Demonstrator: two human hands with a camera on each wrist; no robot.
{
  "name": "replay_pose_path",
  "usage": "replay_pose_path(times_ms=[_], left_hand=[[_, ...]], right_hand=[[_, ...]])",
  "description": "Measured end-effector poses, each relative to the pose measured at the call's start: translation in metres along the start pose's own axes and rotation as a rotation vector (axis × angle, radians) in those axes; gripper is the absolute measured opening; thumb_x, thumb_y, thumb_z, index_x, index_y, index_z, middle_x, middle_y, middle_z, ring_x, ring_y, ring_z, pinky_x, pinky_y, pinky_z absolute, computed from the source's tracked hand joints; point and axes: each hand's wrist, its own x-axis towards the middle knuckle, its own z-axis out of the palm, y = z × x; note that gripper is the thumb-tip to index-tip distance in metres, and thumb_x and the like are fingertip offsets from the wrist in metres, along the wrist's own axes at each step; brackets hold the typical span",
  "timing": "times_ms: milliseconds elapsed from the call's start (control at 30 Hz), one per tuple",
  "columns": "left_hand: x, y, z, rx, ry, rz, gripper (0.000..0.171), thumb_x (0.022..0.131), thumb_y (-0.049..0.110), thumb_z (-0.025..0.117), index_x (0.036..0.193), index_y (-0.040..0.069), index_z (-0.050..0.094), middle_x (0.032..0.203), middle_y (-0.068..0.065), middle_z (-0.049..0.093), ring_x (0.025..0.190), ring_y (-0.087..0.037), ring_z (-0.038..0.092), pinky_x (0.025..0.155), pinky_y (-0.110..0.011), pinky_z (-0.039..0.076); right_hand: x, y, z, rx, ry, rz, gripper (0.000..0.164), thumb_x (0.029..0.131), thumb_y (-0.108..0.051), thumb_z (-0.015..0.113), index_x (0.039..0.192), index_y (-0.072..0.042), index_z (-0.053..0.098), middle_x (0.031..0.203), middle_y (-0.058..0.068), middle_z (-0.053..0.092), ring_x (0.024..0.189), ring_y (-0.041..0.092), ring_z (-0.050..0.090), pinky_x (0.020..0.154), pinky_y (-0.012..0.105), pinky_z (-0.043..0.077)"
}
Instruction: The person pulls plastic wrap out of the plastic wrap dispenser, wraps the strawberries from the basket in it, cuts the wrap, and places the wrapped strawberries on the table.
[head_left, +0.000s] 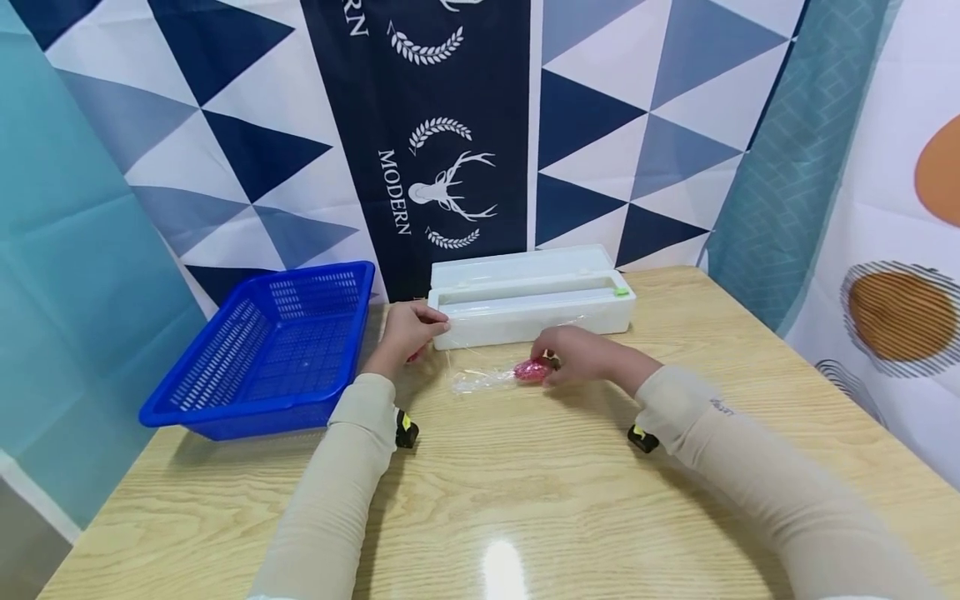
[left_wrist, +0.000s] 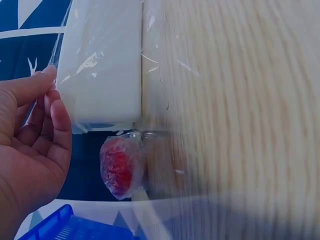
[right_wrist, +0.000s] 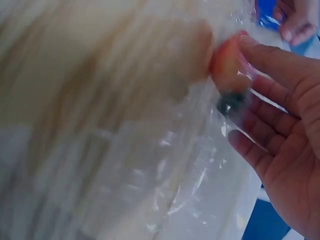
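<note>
My left hand (head_left: 408, 329) pinches the edge of clear plastic film (left_wrist: 87, 64) at the left end of a long white foam-like box (head_left: 536, 318). Below that hand, a red bundle wrapped in clear film (left_wrist: 120, 167) lies on the table, apart from the fingers. In front of the box, my right hand (head_left: 577, 354) grips a red item wrapped in film (head_left: 530, 371). The right wrist view shows it as red-orange with a dark green end; its exact kind is unclear. Film (head_left: 480, 381) stretches across the tabletop from it towards the left.
A blue plastic basket (head_left: 258, 410) stands on the left of the wooden table (head_left: 525, 483). The white box has a raised back panel (head_left: 517, 265) and a small green piece (head_left: 621, 292) at its right end. Patterned cloths (head_left: 270, 125) hang behind.
</note>
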Motion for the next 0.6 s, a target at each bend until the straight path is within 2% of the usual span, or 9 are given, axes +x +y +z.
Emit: replay_pose_path(times_ms=[133,233,367,600], left_hand=[[-0.001,0.000,0.000,0.017,0.011,0.013,0.016,0.082,0.016,0.080,0.095,0.007,0.078,0.088,-0.008,0.070,0.048,-0.016,0.048,0.041,-0.024,0.038],[-0.003,0.001,-0.001,0.027,0.011,0.027,0.016,0.081,0.018,0.081,0.093,0.007,0.078,0.088,-0.007,0.070,0.055,-0.014,0.050,0.046,-0.023,0.040],[-0.005,0.003,-0.002,0.039,-0.046,0.024,0.017,0.081,0.019,0.081,0.094,0.007,0.077,0.088,-0.007,0.069,0.058,-0.014,0.049,0.047,-0.024,0.039],[-0.008,-0.003,0.000,0.212,-0.164,0.166,0.016,0.083,0.012,0.078,0.095,0.002,0.076,0.087,-0.006,0.070,0.075,-0.014,0.055,0.064,-0.022,0.047]], right_hand=[[0.006,-0.007,0.005,-0.036,-0.003,-0.005,0.028,0.075,-0.010,0.081,0.099,-0.007,0.068,0.088,-0.001,0.062,0.079,0.015,0.053,0.075,0.034,0.048],[0.004,-0.011,0.004,-0.023,-0.019,0.013,0.024,0.075,-0.010,0.080,0.095,-0.009,0.066,0.083,-0.002,0.059,0.075,0.014,0.052,0.070,0.031,0.047],[-0.003,-0.018,0.004,0.008,-0.063,0.035,0.024,0.076,-0.014,0.080,0.093,-0.012,0.065,0.080,-0.003,0.058,0.073,0.014,0.051,0.068,0.030,0.046],[-0.020,-0.033,0.007,-0.005,-0.086,-0.001,0.030,0.073,-0.018,0.084,0.090,-0.012,0.060,0.077,-0.003,0.054,0.069,0.012,0.048,0.065,0.029,0.043]])
